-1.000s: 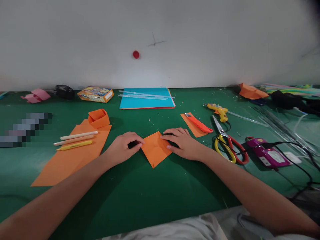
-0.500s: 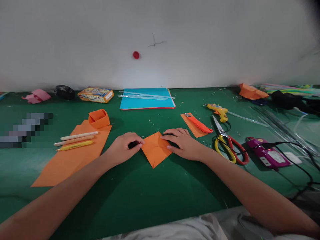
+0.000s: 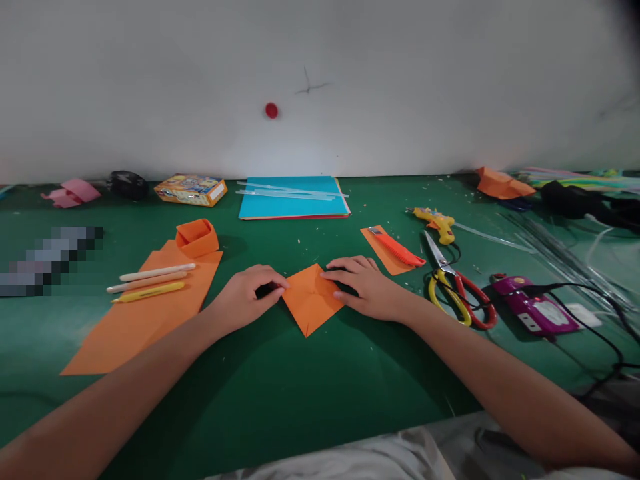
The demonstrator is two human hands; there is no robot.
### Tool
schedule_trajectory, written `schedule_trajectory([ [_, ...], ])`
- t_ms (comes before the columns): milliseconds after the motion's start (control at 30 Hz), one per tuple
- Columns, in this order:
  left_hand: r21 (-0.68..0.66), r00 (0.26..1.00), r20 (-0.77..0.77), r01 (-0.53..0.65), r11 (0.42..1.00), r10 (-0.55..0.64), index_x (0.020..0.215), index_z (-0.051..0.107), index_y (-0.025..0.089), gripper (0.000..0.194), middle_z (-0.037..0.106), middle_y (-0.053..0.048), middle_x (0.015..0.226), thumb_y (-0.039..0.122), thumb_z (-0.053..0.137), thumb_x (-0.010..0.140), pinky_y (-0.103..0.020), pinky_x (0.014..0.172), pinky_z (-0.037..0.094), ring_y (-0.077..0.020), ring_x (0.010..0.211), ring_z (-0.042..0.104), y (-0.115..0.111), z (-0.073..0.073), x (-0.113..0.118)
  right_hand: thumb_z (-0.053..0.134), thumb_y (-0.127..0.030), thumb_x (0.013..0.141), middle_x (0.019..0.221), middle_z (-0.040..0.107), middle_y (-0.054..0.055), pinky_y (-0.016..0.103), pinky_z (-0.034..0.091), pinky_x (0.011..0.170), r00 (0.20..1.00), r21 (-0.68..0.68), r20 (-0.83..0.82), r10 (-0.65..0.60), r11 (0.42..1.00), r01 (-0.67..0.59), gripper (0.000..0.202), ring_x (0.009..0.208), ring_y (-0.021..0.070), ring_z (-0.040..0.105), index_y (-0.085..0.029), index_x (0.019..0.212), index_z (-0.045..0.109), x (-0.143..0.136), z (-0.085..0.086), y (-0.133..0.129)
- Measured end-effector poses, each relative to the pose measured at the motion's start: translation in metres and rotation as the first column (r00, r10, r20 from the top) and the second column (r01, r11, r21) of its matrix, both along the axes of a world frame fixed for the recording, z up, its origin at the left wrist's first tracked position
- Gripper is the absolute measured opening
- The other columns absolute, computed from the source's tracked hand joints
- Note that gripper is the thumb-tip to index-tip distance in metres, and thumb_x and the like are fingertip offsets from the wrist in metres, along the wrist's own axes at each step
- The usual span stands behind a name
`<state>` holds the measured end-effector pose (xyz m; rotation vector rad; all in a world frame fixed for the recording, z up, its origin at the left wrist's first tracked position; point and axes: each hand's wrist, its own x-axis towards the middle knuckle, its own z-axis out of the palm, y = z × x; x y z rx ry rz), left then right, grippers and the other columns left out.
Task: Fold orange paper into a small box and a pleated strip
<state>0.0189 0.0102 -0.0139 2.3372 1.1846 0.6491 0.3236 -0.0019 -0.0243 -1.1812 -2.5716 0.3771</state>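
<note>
A folded orange paper square (image 3: 311, 301) lies turned like a diamond on the green table (image 3: 300, 400), creases running to its middle. My left hand (image 3: 253, 297) pinches its left corner between thumb and fingertips. On the other side, my right hand (image 3: 363, 285) rests with fingers apart, its fingertips on the upper right edge of the square. A folded orange paper ring (image 3: 197, 238) and three pens (image 3: 150, 281) sit on larger orange sheets (image 3: 135, 333) to the left.
Right of my hands are an orange cutter (image 3: 397, 249) on a paper strip, scissors (image 3: 450, 287), a yellow glue gun (image 3: 437, 222) and a purple power box (image 3: 537, 308) with cables. Blue sheets (image 3: 290, 208) and a small box (image 3: 191, 190) stand near the wall.
</note>
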Motion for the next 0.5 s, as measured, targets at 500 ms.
schedule_trajectory([
  [500,-0.003,1.0,-0.012,0.003,1.0,-0.003,0.096,0.072,0.025,0.021,0.073,-0.002,0.098,0.036,0.055,0.091,-0.03,0.079,0.051,-0.0175,0.09,0.067,-0.0007,0.0006,-0.0001,0.048,-0.04,0.102,0.148,0.052,0.009,0.056,0.037,0.11,1.0,-0.002,-0.013,0.01,1.0,-0.01,0.043,0.132,0.0328,0.045,-0.031,0.143,0.056,0.0025,-0.0023,0.001],
])
